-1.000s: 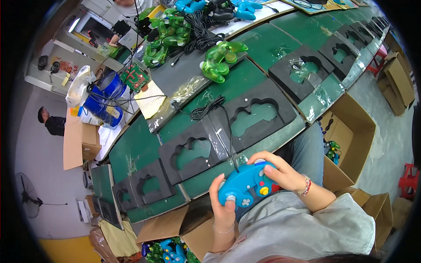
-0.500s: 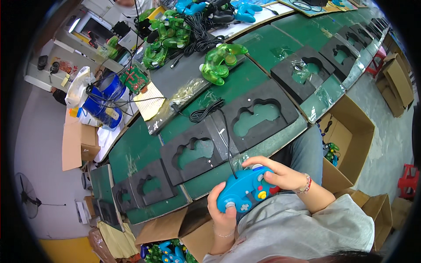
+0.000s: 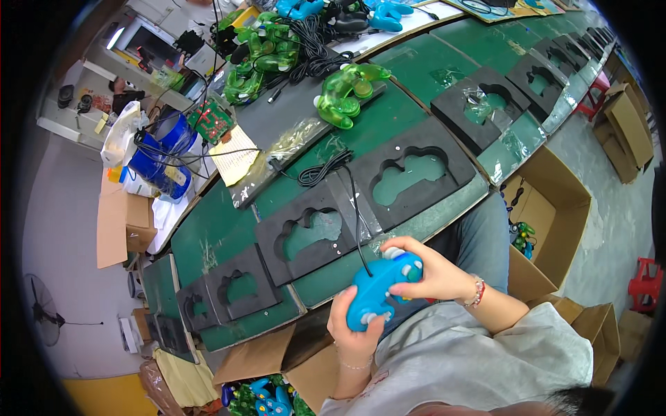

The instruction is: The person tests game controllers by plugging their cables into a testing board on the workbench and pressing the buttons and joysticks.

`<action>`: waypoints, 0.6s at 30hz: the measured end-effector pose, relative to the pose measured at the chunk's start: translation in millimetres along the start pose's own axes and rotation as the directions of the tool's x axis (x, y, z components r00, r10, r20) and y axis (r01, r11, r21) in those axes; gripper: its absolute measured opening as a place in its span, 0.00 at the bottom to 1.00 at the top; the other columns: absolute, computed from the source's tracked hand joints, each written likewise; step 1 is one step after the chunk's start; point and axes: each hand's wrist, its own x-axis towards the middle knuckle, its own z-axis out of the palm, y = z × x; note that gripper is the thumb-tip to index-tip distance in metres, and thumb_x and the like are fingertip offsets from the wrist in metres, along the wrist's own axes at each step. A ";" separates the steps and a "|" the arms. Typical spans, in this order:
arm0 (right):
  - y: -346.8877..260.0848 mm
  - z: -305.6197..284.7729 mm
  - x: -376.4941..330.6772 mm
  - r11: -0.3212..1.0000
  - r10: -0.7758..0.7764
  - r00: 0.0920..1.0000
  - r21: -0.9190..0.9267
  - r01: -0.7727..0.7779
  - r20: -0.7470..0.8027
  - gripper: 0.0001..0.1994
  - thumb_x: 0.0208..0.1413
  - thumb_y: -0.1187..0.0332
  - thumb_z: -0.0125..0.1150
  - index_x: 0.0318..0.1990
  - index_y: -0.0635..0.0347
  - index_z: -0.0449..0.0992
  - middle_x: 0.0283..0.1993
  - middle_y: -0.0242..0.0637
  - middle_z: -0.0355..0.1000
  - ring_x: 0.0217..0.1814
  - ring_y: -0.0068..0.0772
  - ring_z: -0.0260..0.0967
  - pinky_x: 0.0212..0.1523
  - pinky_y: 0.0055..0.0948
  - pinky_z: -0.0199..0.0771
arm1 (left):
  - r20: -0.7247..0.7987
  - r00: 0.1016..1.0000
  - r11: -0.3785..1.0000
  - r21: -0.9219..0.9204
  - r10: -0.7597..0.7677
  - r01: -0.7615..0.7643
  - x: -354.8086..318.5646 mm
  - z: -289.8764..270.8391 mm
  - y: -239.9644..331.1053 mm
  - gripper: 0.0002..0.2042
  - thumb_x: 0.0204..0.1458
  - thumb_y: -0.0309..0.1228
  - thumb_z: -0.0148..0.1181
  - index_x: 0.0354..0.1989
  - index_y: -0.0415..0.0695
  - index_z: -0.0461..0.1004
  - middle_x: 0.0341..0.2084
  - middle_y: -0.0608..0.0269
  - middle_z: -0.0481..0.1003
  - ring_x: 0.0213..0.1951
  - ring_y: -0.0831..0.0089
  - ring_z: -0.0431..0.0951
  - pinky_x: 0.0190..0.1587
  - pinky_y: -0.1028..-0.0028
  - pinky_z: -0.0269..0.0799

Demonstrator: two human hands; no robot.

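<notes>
I hold a blue game controller (image 3: 378, 289) with both hands just in front of the green workbench (image 3: 222, 229). My left hand (image 3: 350, 331) grips its lower handle from beneath. My right hand (image 3: 430, 272) wraps its upper end, fingers over the buttons. The controller's black cable (image 3: 355, 208) runs up over a black foam tray (image 3: 409, 170) with a controller-shaped cutout to a coiled bundle (image 3: 320, 168) on the bench.
Several more black foam trays (image 3: 305, 232) lie along the bench. A translucent green controller (image 3: 345, 90) and a pile of green and blue ones (image 3: 267, 48) sit further back. Open cardboard boxes (image 3: 548, 208) stand at my right; another box of controllers (image 3: 267, 399) is below left.
The controller has turned in my hands, its lower end swinging down and toward me; my left hand shifted under it. The cable followed slightly.
</notes>
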 end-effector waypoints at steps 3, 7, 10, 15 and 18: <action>1.8 0.8 -1.4 0.999 -0.015 1.000 0.032 0.016 -0.021 0.35 0.45 0.70 0.73 0.61 0.56 0.61 0.52 0.32 0.65 0.49 0.21 0.65 0.49 0.23 0.69 | 0.043 0.970 0.963 0.117 0.239 -0.242 -2.0 -0.3 -0.2 0.31 0.44 0.43 0.70 0.53 0.38 0.68 0.36 0.50 0.73 0.34 0.59 0.76 0.37 0.67 0.73; 5.2 4.0 -1.3 0.999 -0.034 0.999 -0.014 0.033 -0.026 0.38 0.44 0.69 0.74 0.63 0.56 0.60 0.54 0.34 0.63 0.56 0.26 0.62 0.55 0.26 0.66 | 0.034 0.981 0.966 -0.170 -0.190 0.193 0.3 -0.8 -4.2 0.28 0.51 0.42 0.60 0.56 0.37 0.66 0.48 0.49 0.71 0.48 0.62 0.72 0.52 0.66 0.67; 4.2 8.1 -2.8 0.988 -0.090 0.996 -0.126 0.086 -0.027 0.41 0.43 0.68 0.75 0.64 0.57 0.58 0.57 0.37 0.62 0.58 0.29 0.62 0.57 0.28 0.64 | 0.019 0.939 0.898 -0.286 -0.342 0.333 3.8 -2.8 -6.3 0.27 0.52 0.41 0.57 0.57 0.36 0.65 0.52 0.52 0.67 0.54 0.65 0.67 0.59 0.66 0.60; -4.6 8.6 -9.0 0.963 -0.169 0.985 -0.222 0.154 -0.048 0.43 0.42 0.63 0.77 0.64 0.58 0.56 0.54 0.43 0.67 0.54 0.37 0.69 0.53 0.32 0.70 | 0.175 0.884 0.714 -0.531 -0.434 0.456 5.2 -6.7 -9.5 0.28 0.50 0.39 0.59 0.57 0.37 0.64 0.52 0.55 0.66 0.52 0.67 0.66 0.57 0.70 0.60; -9.8 6.7 -13.3 0.948 -0.166 0.986 -0.275 0.161 0.003 0.45 0.41 0.61 0.77 0.66 0.57 0.54 0.58 0.46 0.64 0.57 0.41 0.67 0.56 0.35 0.68 | 0.113 0.907 0.833 -0.362 -0.406 0.418 4.5 -5.8 -12.2 0.27 0.51 0.41 0.56 0.56 0.36 0.65 0.51 0.56 0.67 0.51 0.69 0.67 0.56 0.71 0.61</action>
